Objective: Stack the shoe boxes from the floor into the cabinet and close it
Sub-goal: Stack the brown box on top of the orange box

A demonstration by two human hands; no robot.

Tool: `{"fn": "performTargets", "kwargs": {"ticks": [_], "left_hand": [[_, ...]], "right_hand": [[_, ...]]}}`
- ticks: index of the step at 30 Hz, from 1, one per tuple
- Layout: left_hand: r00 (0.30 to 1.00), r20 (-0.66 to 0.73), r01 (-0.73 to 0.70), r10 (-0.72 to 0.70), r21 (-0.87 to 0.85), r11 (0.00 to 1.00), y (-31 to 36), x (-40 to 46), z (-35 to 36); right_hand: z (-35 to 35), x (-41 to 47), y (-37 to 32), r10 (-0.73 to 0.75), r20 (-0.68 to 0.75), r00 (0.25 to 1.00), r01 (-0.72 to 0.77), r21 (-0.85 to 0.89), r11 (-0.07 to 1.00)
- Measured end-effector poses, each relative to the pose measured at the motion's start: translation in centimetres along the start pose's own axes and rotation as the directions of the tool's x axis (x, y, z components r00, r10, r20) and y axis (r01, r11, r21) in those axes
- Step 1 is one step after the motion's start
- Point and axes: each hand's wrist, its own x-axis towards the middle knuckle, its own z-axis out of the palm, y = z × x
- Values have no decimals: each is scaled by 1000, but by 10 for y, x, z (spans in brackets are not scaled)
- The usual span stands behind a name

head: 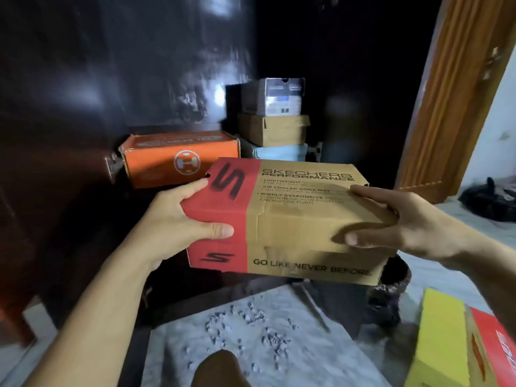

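left hand (178, 216): arm extended, fingers curled, gripping | right hand (405, 222): arm extended, fingers curled, gripping

**Six shoe boxes, two hands**

Six shoe boxes show in all. One is the red and tan Skechers box (282, 219), carried by two hands: the left hand (178, 219) at its red end and the right hand (413, 222) at its tan end. One orange box (181, 157) sits in the dark cabinet (83, 79). Beside it rises one stack of what looks like three boxes: a grey box (272, 96) on top, a brown box (273, 129) under it, a pale blue box (279, 152) lowest, though the gloom may hide more. One yellow and red box (458, 342) lies on the floor (251, 331). One black bag (488, 199) lies at right.
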Motion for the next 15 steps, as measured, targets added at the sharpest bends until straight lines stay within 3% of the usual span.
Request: {"fn": "performTargets", "kwargs": {"ticks": [7,15], "left_hand": [[983,-182,-14,15,5,1000,5,54,-59],[898,-431,-53,90,96,994,19,151,-107]], "right_hand": [[26,94,-48,-98,3,995,98,51,994],[46,217,-85,-295,-105,950,307,122,944]]}}
